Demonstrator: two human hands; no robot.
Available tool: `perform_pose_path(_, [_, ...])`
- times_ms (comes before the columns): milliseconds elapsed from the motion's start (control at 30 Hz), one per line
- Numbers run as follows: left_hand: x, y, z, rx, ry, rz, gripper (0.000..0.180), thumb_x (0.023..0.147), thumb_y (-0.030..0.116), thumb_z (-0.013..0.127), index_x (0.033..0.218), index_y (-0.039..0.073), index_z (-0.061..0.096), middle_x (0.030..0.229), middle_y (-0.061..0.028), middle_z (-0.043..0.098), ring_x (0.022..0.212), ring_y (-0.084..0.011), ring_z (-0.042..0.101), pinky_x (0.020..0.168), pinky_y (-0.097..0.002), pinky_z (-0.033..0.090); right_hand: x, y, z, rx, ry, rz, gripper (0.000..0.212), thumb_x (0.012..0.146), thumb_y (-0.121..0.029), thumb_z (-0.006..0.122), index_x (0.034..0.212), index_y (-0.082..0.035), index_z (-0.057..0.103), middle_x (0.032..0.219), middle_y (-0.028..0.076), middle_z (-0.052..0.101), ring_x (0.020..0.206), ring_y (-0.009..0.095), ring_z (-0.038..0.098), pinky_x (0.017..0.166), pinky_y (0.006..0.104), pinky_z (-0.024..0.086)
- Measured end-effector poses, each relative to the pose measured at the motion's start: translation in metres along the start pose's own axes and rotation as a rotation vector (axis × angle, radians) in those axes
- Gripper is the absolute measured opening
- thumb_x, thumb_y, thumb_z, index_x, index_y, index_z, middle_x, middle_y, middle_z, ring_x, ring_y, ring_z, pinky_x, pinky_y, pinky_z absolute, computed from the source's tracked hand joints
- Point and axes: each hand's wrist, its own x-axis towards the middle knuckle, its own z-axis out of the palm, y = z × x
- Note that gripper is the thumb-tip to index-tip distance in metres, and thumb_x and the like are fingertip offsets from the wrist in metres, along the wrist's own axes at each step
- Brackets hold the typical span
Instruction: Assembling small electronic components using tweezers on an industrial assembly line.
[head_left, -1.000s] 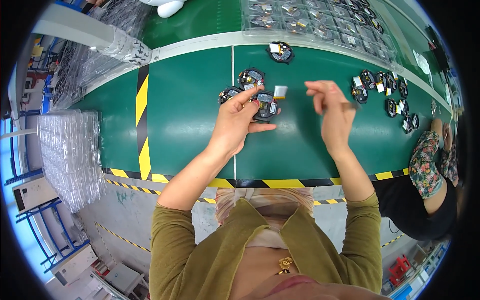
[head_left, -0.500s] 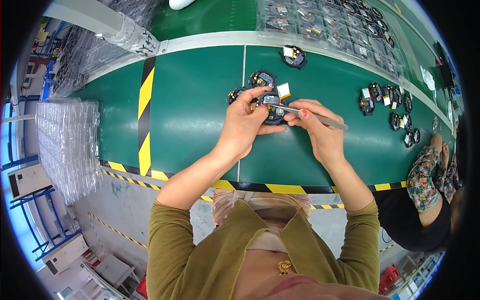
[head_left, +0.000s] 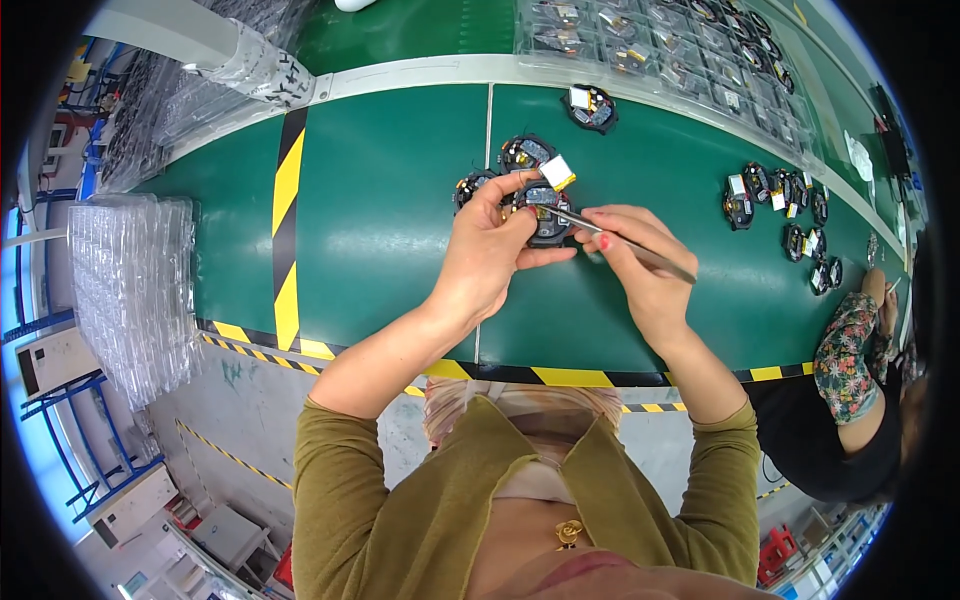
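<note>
My left hand (head_left: 483, 240) grips a round black watch-like housing (head_left: 548, 226) with a circuit board inside, thumb and fingers around its left side. A small white battery pouch (head_left: 558, 173) with a yellow edge sticks up at the housing's far rim. My right hand (head_left: 645, 262) is closed around metal tweezers (head_left: 640, 250), held like a pen. Their tips reach into the housing over the board; whether they pinch anything is too small to tell. Just beyond my left hand lie two similar housings, one at the far side (head_left: 525, 153) and one at the left (head_left: 472, 187).
Another housing (head_left: 591, 107) lies farther back on the green table (head_left: 390, 220). Several more (head_left: 757, 185) are grouped at the right, near a co-worker's floral sleeve (head_left: 848, 355). Filled clear trays (head_left: 660, 60) stand behind a white rail; stacked clear trays (head_left: 135, 290) stand at the left.
The tweezers have tilted more steeply, their tips shifting slightly over the board. The white battery pouch now sits a little farther left and turned. My left hand keeps its hold.
</note>
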Motion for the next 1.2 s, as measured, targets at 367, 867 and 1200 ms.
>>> perform_pose_path(367, [-0.003, 0.001, 0.002, 0.046, -0.044, 0.019, 0.032, 0.085, -0.004, 0.038, 0.116, -0.002, 0.037, 0.102, -0.0117, 0.052, 0.086, -0.0192, 0.059, 0.072, -0.0324, 0.056, 0.001, 0.000, -0.005, 0.062, -0.041, 0.028, 0.017, 0.081, 0.005, 0.053, 0.097, 0.007, 0.059, 0.098, 0.018, 0.057, 0.083, 0.022, 0.060, 0.075, 0.0290, 0.052])
perform_pose_path(867, [-0.005, 0.003, 0.005, -0.011, -0.057, 0.021, 0.033, 0.084, -0.006, 0.035, 0.117, -0.002, 0.034, 0.104, -0.0127, 0.050, 0.091, -0.0200, 0.057, 0.075, -0.0354, 0.056, 0.002, -0.001, -0.004, 0.343, 0.075, 0.148, 0.018, 0.081, 0.003, 0.054, 0.097, 0.009, 0.057, 0.093, 0.018, 0.056, 0.084, 0.027, 0.061, 0.073, 0.0333, 0.054])
perform_pose_path(1200, [-0.007, 0.002, 0.009, 0.055, -0.067, 0.064, 0.035, 0.082, -0.008, 0.036, 0.115, 0.000, 0.035, 0.099, -0.0109, 0.052, 0.090, -0.0191, 0.058, 0.076, -0.0347, 0.055, 0.003, -0.004, -0.009, 0.422, 0.123, 0.339, 0.018, 0.082, -0.001, 0.054, 0.097, 0.010, 0.057, 0.087, 0.017, 0.059, 0.075, 0.024, 0.063, 0.067, 0.0300, 0.054])
